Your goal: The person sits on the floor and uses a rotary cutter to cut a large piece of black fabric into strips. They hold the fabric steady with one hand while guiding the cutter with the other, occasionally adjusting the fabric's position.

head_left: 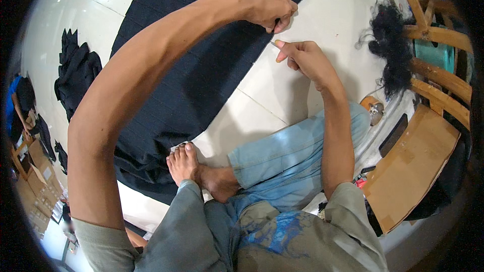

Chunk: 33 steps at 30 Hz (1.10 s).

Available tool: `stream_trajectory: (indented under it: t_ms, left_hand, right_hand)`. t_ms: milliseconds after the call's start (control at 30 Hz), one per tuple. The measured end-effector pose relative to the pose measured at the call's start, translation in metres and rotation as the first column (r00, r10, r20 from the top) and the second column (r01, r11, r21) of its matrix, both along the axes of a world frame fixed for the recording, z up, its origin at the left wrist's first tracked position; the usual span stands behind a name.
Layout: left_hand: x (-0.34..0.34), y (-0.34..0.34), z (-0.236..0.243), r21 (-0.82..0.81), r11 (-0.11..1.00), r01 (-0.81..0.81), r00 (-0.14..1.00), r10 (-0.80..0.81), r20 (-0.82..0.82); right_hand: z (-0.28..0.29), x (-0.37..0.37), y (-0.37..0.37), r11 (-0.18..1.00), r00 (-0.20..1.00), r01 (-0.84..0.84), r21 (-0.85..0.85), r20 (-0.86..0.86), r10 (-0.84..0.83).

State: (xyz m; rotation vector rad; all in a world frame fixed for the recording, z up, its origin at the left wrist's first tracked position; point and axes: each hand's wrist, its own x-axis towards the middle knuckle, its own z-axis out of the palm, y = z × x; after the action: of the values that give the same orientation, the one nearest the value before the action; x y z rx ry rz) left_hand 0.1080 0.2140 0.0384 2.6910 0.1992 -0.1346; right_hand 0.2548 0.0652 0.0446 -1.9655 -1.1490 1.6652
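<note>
Dark black fabric (171, 85) with faint parallel seams lies spread over the pale tiled floor (267, 100). At its upper right edge my left hand (269, 10) is closed, fingertips pinching the cloth. Just below it, my right hand (300, 58) is closed on a small, thin metal tool (273, 44), its tip close to the fabric edge; I cannot make out what kind of tool it is. My bare foot (184, 166) rests by the bunched lower part of the fabric.
Black fabric pieces (75, 75) lie at left, near another person (22, 100) and cardboard boxes (38, 181). At right are a wooden frame (438, 83), a tangle of black threads (383, 50), a small round object (373, 108), a dark phone-like object (393, 136) and flat cardboard (408, 171).
</note>
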Motion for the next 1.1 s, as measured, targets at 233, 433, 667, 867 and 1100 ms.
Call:
stream_trajectory:
  t_ms: [233, 433, 667, 867, 1100]
  left_hand:
    - [0.000, 0.000, -0.002, -0.055, 0.998, -0.024, 0.999, 0.026, 0.029]
    - [-0.005, -0.002, -0.004, -0.027, 0.998, -0.057, 0.997, 0.058, 0.041]
    - [-0.004, -0.003, -0.007, -0.029, 0.998, -0.063, 0.996, 0.065, 0.067]
    - [-0.005, -0.001, -0.005, -0.025, 0.999, -0.039, 0.997, 0.040, 0.068]
    - [-0.005, -0.001, 0.001, 0.048, 0.998, -0.038, 0.999, 0.037, 0.022]
  right_hand:
    - [-0.015, -0.006, -0.005, 0.997, 0.996, 0.072, -0.002, -0.043, -0.072]
    - [-0.009, -0.013, -0.001, 0.997, 0.995, 0.073, -0.030, -0.069, -0.075]
    - [-0.009, -0.013, -0.002, 0.995, 0.994, 0.098, -0.035, -0.045, -0.099]
    - [-0.013, -0.013, -0.003, 0.997, 0.996, 0.080, -0.016, -0.025, -0.080]
    - [0.012, 0.012, -0.008, 0.999, 0.996, 0.052, -0.011, 0.068, -0.051]
